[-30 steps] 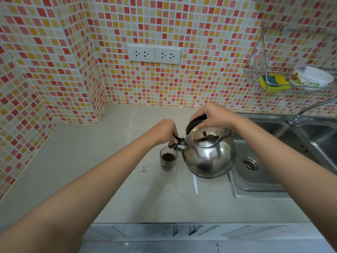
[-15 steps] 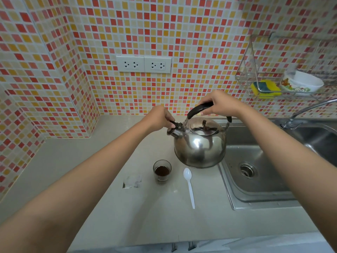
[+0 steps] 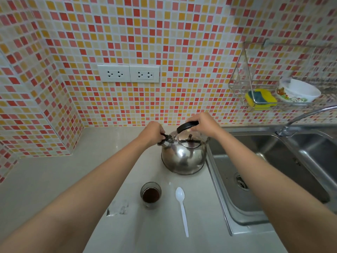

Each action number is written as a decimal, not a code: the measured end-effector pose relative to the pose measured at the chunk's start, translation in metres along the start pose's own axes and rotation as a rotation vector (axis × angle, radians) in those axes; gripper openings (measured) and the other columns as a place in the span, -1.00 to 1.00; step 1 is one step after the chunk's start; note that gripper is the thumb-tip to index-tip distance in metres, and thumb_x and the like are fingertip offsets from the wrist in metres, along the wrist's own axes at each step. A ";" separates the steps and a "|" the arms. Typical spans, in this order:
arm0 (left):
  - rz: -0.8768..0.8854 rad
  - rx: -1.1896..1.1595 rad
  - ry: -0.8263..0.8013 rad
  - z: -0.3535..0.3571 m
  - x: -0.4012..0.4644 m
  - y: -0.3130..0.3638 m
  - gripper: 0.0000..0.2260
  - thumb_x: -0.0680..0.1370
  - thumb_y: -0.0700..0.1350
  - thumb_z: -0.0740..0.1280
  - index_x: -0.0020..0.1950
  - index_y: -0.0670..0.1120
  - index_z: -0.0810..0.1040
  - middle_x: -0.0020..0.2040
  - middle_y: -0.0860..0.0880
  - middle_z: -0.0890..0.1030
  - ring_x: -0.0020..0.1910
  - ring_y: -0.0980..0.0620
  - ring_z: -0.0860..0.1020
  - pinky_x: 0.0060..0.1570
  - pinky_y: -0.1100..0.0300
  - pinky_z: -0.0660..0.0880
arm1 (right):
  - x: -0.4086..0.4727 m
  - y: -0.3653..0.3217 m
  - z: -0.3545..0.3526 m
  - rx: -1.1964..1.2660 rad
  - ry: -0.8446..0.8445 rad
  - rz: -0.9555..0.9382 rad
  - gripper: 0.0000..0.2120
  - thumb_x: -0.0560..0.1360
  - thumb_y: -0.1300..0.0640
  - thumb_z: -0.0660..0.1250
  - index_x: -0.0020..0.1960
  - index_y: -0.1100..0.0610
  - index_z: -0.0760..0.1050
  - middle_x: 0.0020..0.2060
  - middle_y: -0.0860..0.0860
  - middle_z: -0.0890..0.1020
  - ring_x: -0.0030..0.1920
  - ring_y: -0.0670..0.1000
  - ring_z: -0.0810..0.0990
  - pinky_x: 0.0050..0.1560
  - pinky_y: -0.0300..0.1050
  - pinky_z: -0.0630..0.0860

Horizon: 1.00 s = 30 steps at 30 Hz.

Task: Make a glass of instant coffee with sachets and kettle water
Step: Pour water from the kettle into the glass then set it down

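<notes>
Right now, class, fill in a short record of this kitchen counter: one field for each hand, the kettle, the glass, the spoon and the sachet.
left hand: grips the spout cap
right hand: grips the black handle
kettle: steel, on the counter beside the sink
glass: holds dark coffee, in front of the kettle
spoon: white, right of the glass
sachet: left of the glass

Two bare forearms (image 3: pixel 102 179); no sleeves or jewellery visible.
</notes>
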<state>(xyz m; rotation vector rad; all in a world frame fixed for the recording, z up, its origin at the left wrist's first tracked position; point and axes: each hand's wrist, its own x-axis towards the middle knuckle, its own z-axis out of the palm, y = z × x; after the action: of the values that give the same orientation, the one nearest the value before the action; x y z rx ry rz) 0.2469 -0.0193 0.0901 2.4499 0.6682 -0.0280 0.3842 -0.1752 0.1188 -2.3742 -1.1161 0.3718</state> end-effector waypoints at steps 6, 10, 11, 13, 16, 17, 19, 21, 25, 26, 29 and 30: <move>-0.034 0.052 -0.010 0.013 0.019 -0.009 -0.78 0.55 -0.25 0.32 0.14 -0.25 0.66 0.03 -0.23 0.67 -0.08 -0.13 0.61 -0.07 0.11 0.55 | 0.019 0.014 0.019 0.010 -0.006 0.054 -0.64 0.42 0.40 0.37 0.18 0.18 0.59 0.15 0.17 0.62 0.19 0.15 0.53 0.11 -0.18 0.35; -0.063 0.053 -0.024 0.019 0.028 -0.015 -0.79 0.54 -0.26 0.31 0.12 -0.24 0.67 0.00 -0.23 0.68 -0.13 -0.11 0.59 -0.18 0.17 0.46 | 0.027 0.015 0.025 0.008 -0.005 0.042 -0.62 0.42 0.42 0.34 0.20 0.18 0.58 0.14 0.15 0.63 0.19 0.12 0.54 0.25 -0.08 0.43; -0.070 0.051 -0.023 0.020 0.030 -0.016 -0.78 0.55 -0.25 0.31 0.14 -0.23 0.66 0.02 -0.22 0.68 -0.08 -0.14 0.61 -0.14 0.15 0.48 | 0.029 0.016 0.026 0.007 -0.006 0.041 -0.62 0.42 0.42 0.33 0.20 0.18 0.58 0.14 0.15 0.63 0.18 0.12 0.55 0.24 -0.08 0.44; -0.083 0.037 -0.017 0.023 0.035 -0.018 -0.77 0.55 -0.25 0.31 0.17 -0.24 0.64 0.05 -0.23 0.67 0.00 -0.17 0.63 -0.03 0.11 0.55 | 0.032 0.018 0.029 0.015 -0.004 0.054 -0.61 0.42 0.43 0.33 0.20 0.19 0.58 0.15 0.15 0.63 0.19 0.13 0.55 0.23 -0.09 0.43; -0.090 0.027 -0.005 0.026 0.040 -0.021 -0.77 0.57 -0.24 0.30 0.17 -0.25 0.63 0.06 -0.24 0.67 0.02 -0.18 0.63 0.06 0.06 0.56 | 0.037 0.021 0.032 0.027 0.008 0.054 -0.61 0.40 0.44 0.33 0.18 0.18 0.59 0.14 0.15 0.63 0.17 0.14 0.55 0.15 -0.16 0.40; -0.094 0.020 0.000 0.027 0.041 -0.022 -0.77 0.57 -0.24 0.30 0.18 -0.25 0.63 0.06 -0.24 0.66 0.03 -0.18 0.63 0.07 0.05 0.56 | 0.038 0.022 0.032 0.027 0.013 0.052 -0.61 0.39 0.44 0.33 0.17 0.18 0.60 0.13 0.15 0.64 0.16 0.13 0.56 0.14 -0.16 0.41; -0.099 0.003 0.011 0.029 0.044 -0.023 -0.76 0.57 -0.23 0.30 0.20 -0.24 0.62 0.08 -0.23 0.66 0.03 -0.17 0.62 0.08 0.07 0.56 | 0.040 0.022 0.032 0.027 0.022 0.052 -0.61 0.39 0.43 0.34 0.17 0.17 0.60 0.11 0.14 0.64 0.14 0.12 0.56 0.14 -0.16 0.43; -0.104 -0.012 0.015 0.029 0.045 -0.023 -0.75 0.57 -0.23 0.30 0.22 -0.24 0.61 0.10 -0.23 0.65 0.05 -0.17 0.62 0.10 0.08 0.56 | 0.041 0.023 0.032 0.035 0.031 0.056 -0.61 0.39 0.43 0.35 0.17 0.17 0.59 0.13 0.13 0.64 0.15 0.11 0.56 0.17 -0.15 0.42; -0.112 -0.060 0.029 0.031 0.046 -0.024 -0.73 0.57 -0.23 0.31 0.25 -0.23 0.59 0.13 -0.21 0.64 0.07 -0.17 0.61 0.13 0.10 0.55 | 0.040 0.024 0.032 0.033 0.033 0.046 -0.61 0.39 0.41 0.38 0.18 0.16 0.59 0.14 0.12 0.64 0.16 0.10 0.56 0.17 -0.17 0.39; -0.111 -0.081 0.035 0.031 0.046 -0.025 -0.72 0.56 -0.23 0.32 0.27 -0.22 0.58 0.16 -0.21 0.63 0.09 -0.16 0.60 0.14 0.11 0.54 | 0.040 0.024 0.032 0.030 0.035 0.039 -0.62 0.40 0.41 0.38 0.18 0.16 0.59 0.13 0.12 0.64 0.16 0.10 0.56 0.15 -0.18 0.39; -0.104 -0.144 0.051 0.030 0.041 -0.034 -0.64 0.55 -0.19 0.35 0.35 -0.17 0.51 0.25 -0.16 0.59 0.18 -0.14 0.57 0.18 0.14 0.48 | 0.038 0.023 0.032 0.005 0.030 0.024 -0.64 0.41 0.40 0.36 0.15 0.13 0.61 0.05 0.12 0.67 0.08 0.11 0.58 0.04 -0.17 0.39; -0.104 -0.178 0.052 0.028 0.038 -0.039 -0.60 0.54 -0.16 0.37 0.38 -0.15 0.49 0.26 -0.13 0.59 0.19 -0.12 0.56 0.19 0.14 0.47 | 0.037 0.023 0.033 -0.001 0.028 0.021 -0.65 0.41 0.39 0.36 0.14 0.12 0.62 0.02 0.11 0.67 0.06 0.11 0.59 0.01 -0.15 0.41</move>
<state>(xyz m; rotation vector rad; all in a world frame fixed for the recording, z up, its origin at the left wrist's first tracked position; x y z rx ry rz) 0.2655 0.0096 0.0397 2.2505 0.7866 0.0522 0.4079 -0.1490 0.0777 -2.3867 -1.0799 0.3439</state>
